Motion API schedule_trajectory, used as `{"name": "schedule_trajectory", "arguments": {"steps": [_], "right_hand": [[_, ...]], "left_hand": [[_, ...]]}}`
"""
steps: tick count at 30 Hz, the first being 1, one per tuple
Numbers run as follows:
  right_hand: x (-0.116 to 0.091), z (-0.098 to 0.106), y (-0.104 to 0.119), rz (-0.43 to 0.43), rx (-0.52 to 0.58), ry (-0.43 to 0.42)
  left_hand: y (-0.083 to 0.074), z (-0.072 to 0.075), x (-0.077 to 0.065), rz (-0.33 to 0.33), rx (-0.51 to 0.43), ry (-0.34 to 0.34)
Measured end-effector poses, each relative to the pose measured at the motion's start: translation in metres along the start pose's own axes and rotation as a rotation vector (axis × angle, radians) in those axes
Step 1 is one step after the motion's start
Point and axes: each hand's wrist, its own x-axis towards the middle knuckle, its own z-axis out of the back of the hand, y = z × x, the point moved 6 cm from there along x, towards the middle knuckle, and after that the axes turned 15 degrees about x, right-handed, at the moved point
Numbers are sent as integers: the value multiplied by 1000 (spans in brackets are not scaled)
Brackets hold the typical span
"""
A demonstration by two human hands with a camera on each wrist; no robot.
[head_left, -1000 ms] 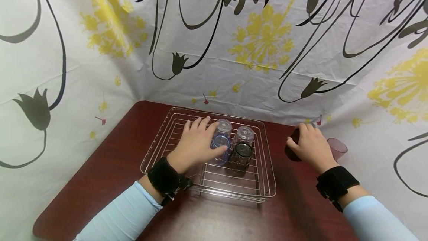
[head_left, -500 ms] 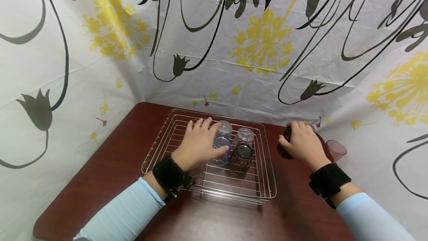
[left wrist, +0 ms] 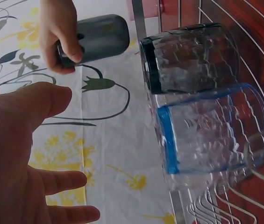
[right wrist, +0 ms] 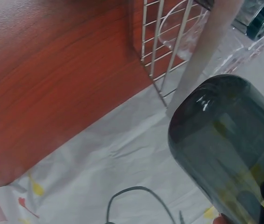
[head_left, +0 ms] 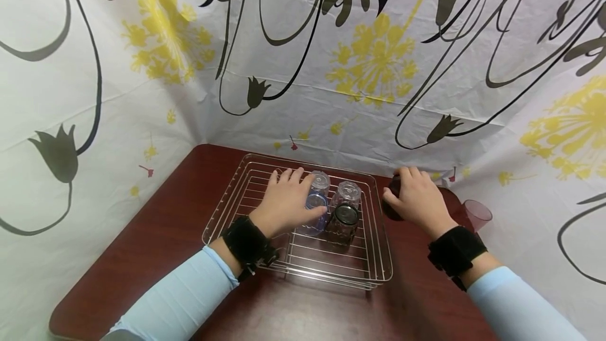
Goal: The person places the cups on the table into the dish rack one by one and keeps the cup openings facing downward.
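My right hand [head_left: 420, 201] grips a dark tinted drinking glass [right wrist: 225, 140] just right of the wire rack. In the left wrist view the same glass lies tilted in that hand's fingers. My left hand [head_left: 289, 199] hovers with spread fingers over the rack [head_left: 389, 257], beside a blue-tinted glass [left wrist: 206, 133], and holds nothing. On the rack, a dark green-rimmed glass [head_left: 343, 225] stands upside down next to the blue one. Two clear glasses [head_left: 349, 192] stand upside down behind them.
A pink glass [head_left: 477, 214] stands at the table's right side, behind my right hand. The dark red table [head_left: 142, 257] carries the rack. A white patterned cloth [head_left: 293, 67] hangs around the back and sides.
My right hand has moved left with the dark glass, closer to the rack's right edge. My left hand has stayed nearly in place above the rack.
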Motion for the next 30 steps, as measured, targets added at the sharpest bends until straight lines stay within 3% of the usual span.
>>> {"name": "schedule_trajectory", "arguments": {"steps": [9, 21, 30], "right_hand": [[12, -7, 22, 86, 3, -26], [18, -9, 51, 85, 78, -6], [20, -9, 72, 113, 95, -17]], "left_hand": [[-10, 1, 7, -27, 20, 31], [-12, -9, 13, -38, 3, 26], [-16, -7, 15, -53, 1, 33]]}}
